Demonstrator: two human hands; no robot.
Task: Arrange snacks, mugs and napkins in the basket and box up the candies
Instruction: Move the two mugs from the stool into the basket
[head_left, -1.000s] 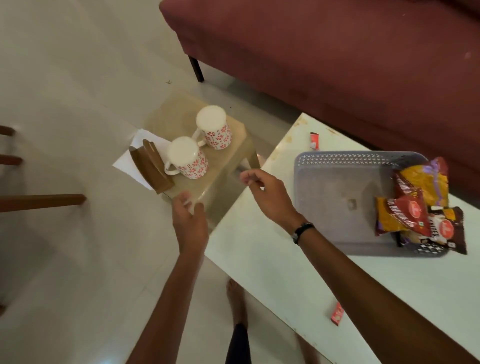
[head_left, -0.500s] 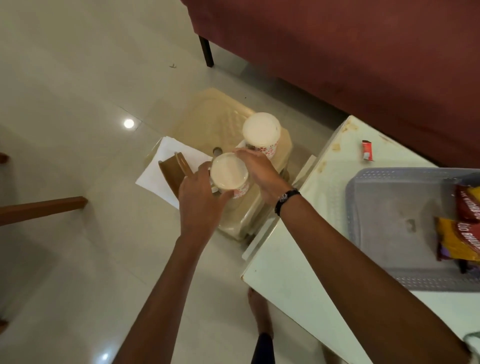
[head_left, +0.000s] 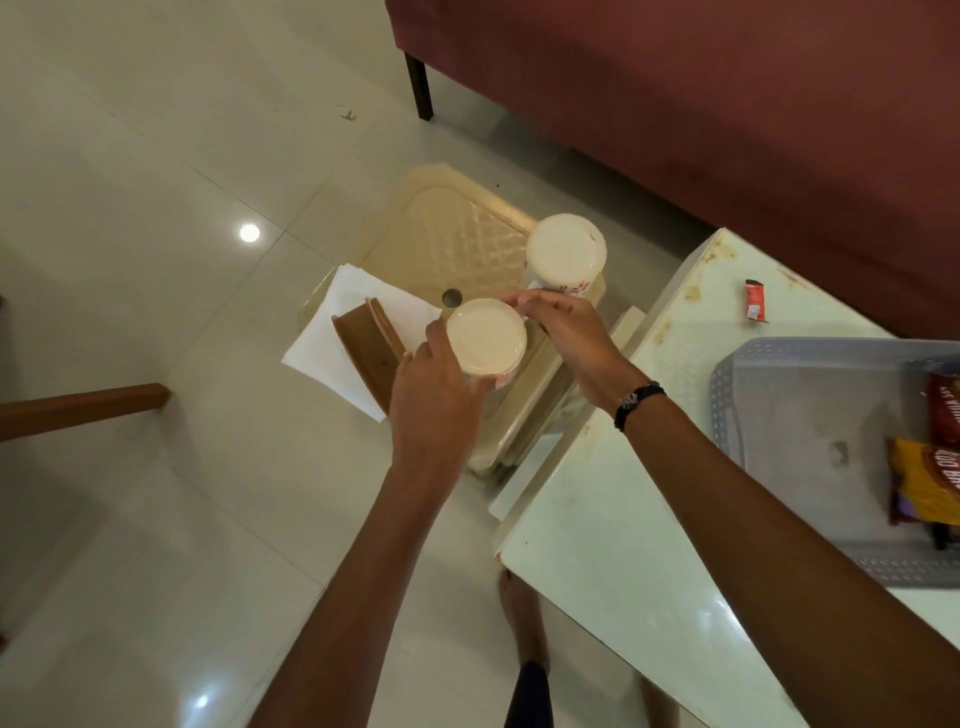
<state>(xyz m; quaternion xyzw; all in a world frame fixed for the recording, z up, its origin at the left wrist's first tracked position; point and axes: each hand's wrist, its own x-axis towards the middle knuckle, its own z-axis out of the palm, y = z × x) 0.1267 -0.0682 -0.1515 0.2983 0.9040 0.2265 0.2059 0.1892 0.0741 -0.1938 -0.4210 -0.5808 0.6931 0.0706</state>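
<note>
Both hands are on the nearer mug (head_left: 485, 336), which stands upside down on the beige plastic stool (head_left: 457, 244), its flat pale base facing straight up and its long axis vertical. The left hand (head_left: 434, 410) wraps the near side of the mug, fingers curled round the wall. The right hand (head_left: 563, 332) closes on its far right side, fingertips at the rim of the base; the handle is hidden under that hand, so I cannot tell which way it points. A second mug (head_left: 566, 253) stands just behind, also inverted and upright, with red flower print showing low on its side. The two mugs are close together, and I cannot tell whether they touch.

On the stool's left edge lies a white stack of napkins (head_left: 332, 353), with a brown wooden holder (head_left: 371, 345) tilted on top of it. To the right, on the white table (head_left: 623, 545), sits the grey perforated basket (head_left: 810, 395), snack packets (head_left: 930, 467) lying at its right end. A small red candy (head_left: 754, 300) lies alone on the table, well apart from the basket.
</note>
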